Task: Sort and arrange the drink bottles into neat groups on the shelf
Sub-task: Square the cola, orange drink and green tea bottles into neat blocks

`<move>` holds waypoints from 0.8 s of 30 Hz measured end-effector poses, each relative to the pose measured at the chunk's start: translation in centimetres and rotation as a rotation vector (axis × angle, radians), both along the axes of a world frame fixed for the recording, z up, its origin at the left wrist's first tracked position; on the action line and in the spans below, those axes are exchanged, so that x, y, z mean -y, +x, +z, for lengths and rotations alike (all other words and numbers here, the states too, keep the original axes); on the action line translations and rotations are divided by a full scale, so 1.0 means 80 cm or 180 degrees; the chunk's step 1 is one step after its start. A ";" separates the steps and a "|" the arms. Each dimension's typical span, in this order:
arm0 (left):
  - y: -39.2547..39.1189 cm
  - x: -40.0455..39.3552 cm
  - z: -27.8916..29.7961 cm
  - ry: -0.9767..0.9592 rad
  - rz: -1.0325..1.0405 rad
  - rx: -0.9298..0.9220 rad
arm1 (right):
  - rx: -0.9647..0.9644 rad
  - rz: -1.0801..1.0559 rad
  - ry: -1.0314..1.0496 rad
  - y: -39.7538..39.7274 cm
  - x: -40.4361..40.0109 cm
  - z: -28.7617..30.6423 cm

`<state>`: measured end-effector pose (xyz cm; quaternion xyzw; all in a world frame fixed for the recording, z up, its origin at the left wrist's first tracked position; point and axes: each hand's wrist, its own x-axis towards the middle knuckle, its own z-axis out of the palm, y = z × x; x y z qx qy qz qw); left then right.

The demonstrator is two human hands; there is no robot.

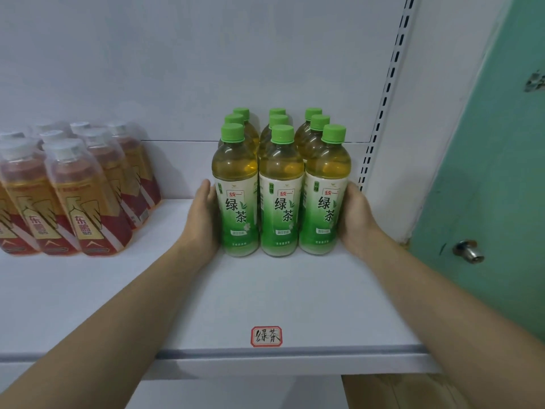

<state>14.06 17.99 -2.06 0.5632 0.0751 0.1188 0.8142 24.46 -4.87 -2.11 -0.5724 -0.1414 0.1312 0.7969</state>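
Observation:
Several green tea bottles (281, 193) with green caps stand upright in a tight block of three columns on the white shelf (206, 305). My left hand (203, 219) presses flat against the left side of the block, at the front left bottle. My right hand (358, 219) presses flat against the right side, at the front right bottle. Both hands have straight fingers along the bottles. To the left, apart from the green block, stands a group of several orange-red energy drink bottles (85, 199) with clear caps.
A red-framed handwritten label (266, 336) is stuck near the shelf's front edge, below the green bottles. The slotted shelf upright (383, 93) rises at the right. Beyond it is a green door with a metal knob (469, 251). Bare shelf lies between the two bottle groups.

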 end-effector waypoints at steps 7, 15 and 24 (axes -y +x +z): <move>-0.001 0.013 -0.004 0.0396 0.0144 0.0134 | -0.0035 0.0003 0.0024 0.009 -0.017 -0.024; 0.003 0.013 -0.007 0.0371 0.0270 0.0128 | -0.0085 -0.0048 -0.0054 0.014 -0.019 -0.030; 0.009 0.012 -0.016 0.0348 0.0489 0.0084 | -0.0129 0.0007 0.0132 0.008 -0.018 -0.027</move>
